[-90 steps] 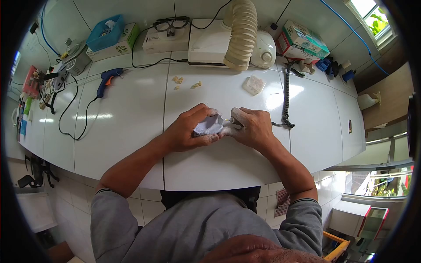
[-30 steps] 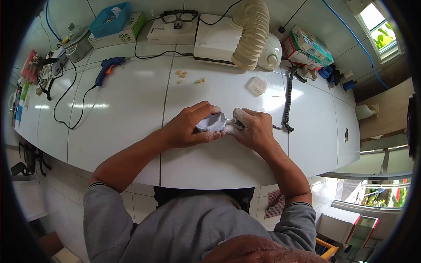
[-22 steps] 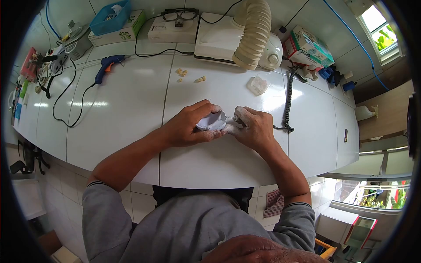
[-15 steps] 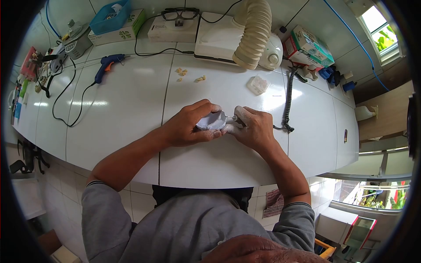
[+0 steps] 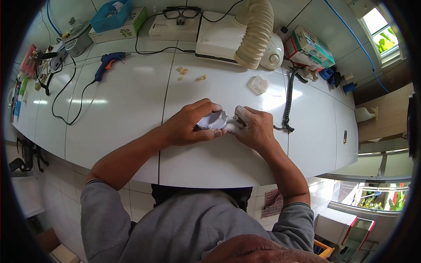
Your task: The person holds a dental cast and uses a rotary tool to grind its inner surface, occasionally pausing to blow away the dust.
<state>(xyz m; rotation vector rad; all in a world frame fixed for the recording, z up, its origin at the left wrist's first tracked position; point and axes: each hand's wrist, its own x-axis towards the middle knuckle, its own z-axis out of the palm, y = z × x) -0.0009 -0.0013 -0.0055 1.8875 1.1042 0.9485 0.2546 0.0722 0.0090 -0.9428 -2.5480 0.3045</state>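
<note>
My left hand (image 5: 189,123) is closed round a pale blue-grey plaster cast (image 5: 213,120), thumb along its near side and fingers over its far side. White dust coats my fingertips. In my right hand (image 5: 255,127), also dusty, a rotary handpiece (image 5: 237,118) is gripped. Its thin metal tip points left and meets the right edge of the cast. Most of the handpiece's body is hidden by my fingers. Both hands are close together above the white tabletop (image 5: 210,164), near its front edge.
Beyond my hands lie small yellowish tooth-like pieces (image 5: 183,70) and a clear plastic box (image 5: 259,84). A white machine with a ribbed hose (image 5: 254,37) stands at the back. A coiled black cord (image 5: 290,101) runs along the right; a blue glue gun (image 5: 107,65) lies left.
Both hands keep almost the same place and grip, with the tip still at the cast's right edge. The whole view has shifted very slightly.
</note>
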